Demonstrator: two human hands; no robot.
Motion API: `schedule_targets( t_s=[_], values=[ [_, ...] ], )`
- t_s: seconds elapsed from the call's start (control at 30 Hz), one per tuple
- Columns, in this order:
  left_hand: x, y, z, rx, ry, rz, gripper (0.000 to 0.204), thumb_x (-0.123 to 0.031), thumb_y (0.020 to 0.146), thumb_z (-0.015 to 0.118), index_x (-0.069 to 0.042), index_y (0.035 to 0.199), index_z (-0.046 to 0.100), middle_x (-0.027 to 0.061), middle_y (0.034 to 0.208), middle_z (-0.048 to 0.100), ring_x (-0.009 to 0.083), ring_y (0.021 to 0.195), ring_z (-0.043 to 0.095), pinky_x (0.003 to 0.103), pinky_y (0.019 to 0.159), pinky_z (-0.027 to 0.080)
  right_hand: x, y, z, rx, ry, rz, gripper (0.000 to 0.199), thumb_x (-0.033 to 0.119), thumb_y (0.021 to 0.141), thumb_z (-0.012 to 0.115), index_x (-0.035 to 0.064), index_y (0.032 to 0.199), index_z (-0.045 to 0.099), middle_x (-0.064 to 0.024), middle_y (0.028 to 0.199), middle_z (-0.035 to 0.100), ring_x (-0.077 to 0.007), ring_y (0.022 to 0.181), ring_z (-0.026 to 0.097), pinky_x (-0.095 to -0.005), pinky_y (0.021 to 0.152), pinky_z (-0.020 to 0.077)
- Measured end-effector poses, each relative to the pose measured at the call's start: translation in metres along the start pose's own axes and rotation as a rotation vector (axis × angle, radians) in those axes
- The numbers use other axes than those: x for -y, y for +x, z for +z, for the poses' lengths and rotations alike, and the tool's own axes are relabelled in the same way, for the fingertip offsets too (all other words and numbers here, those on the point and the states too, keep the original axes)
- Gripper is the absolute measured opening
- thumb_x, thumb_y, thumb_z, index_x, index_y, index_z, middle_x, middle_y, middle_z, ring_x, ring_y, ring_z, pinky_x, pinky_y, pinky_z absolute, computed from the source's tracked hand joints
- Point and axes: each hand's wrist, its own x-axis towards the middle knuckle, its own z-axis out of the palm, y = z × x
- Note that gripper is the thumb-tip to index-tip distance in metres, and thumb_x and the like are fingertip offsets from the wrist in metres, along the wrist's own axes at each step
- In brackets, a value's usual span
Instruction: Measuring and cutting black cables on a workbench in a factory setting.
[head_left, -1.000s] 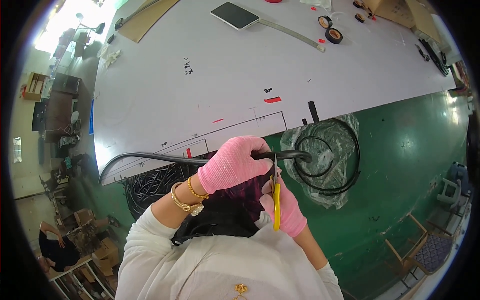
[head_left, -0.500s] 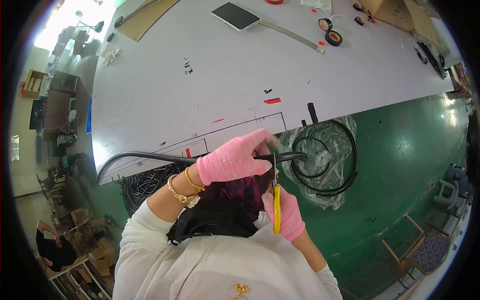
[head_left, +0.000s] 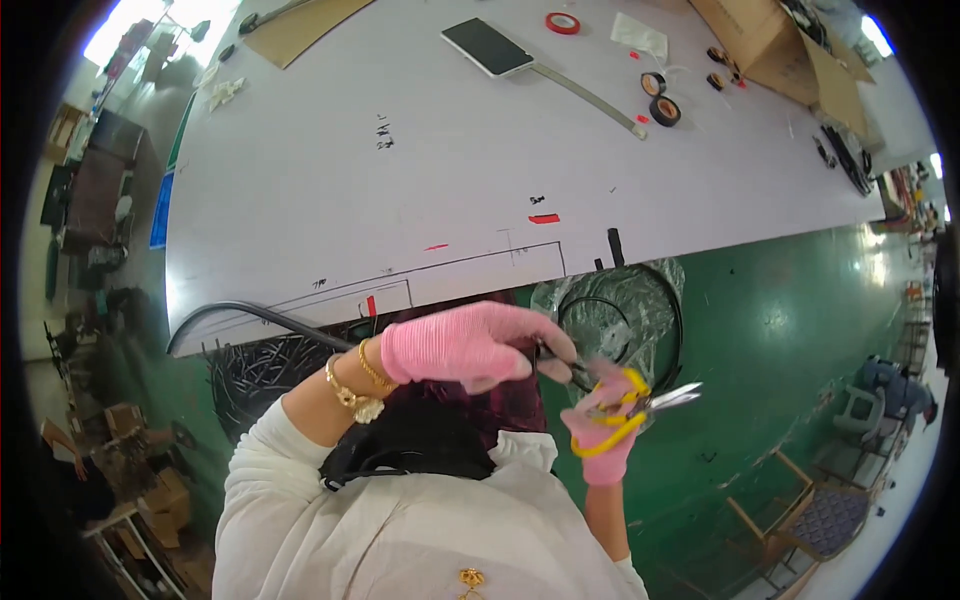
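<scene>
My left hand point(head_left: 470, 345), in a pink glove with gold bracelets at the wrist, grips a thick black cable point(head_left: 255, 314) that curves in from the left along the table's edge. My right hand point(head_left: 600, 445), also gloved in pink, holds yellow-handled cutters point(head_left: 640, 400) with the metal blades pointing right, just right of the cable's end. Behind both hands a coil of black cable point(head_left: 640, 300) lies on a clear plastic bag point(head_left: 560, 295) over the green floor.
A big white table point(head_left: 400, 150) fills the upper view, with a dark phone point(head_left: 488, 46), a red tape roll point(head_left: 562, 22), black tape rolls point(head_left: 662, 104) and a cardboard box point(head_left: 770, 35). A bin of black cable pieces point(head_left: 260, 372) stands at left; chairs point(head_left: 830, 510) at lower right.
My right hand has swung the cutters from pointing up at the cable to pointing right, a little lower and further right. My left hand keeps its grip on the cable.
</scene>
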Motion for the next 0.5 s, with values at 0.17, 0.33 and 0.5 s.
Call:
schedule_targets(
  t_s=[0.17,0.33,0.5],
  values=[
    [0.007,-0.102,0.027,-0.198,-0.212,0.052,0.070,0.011,0.074,0.044,-0.001,0.143,0.038,0.0184,0.118,0.066,0.0044,0.052,0.044,0.021,0.047,0.038,-0.034,0.047,-0.023,0.114,-0.659,-0.267,0.035,-0.005,0.069,0.079,0.0061,0.091,0.055,-0.0032,0.081,0.064,-0.0106,0.065,0.056,-0.0253,0.060,0.0469],
    [0.149,-0.292,0.027,-1.245,0.622,-0.389,0.061,0.001,0.077,0.058,0.000,0.137,0.045,0.0218,0.120,0.063,0.0224,0.080,0.062,0.030,0.070,0.051,-0.026,0.032,0.068,0.667,-1.113,-0.520,0.034,-0.012,0.077,0.072,0.0076,0.083,0.045,-0.0081,0.081,0.065,-0.0137,0.062,0.056,-0.0274,0.056,0.0454],
    [0.113,-0.210,0.022,-1.073,0.677,0.319,0.042,0.004,0.085,0.054,0.003,0.126,0.054,0.0121,0.130,0.057,0.0196,0.102,0.062,0.030,0.089,0.048,-0.061,0.026,0.130,0.802,-1.271,-0.464,0.035,-0.004,0.073,0.078,0.0078,0.079,0.046,-0.0055,0.074,0.063,-0.0161,0.062,0.057,-0.0280,0.056,0.0452]
  ],
)
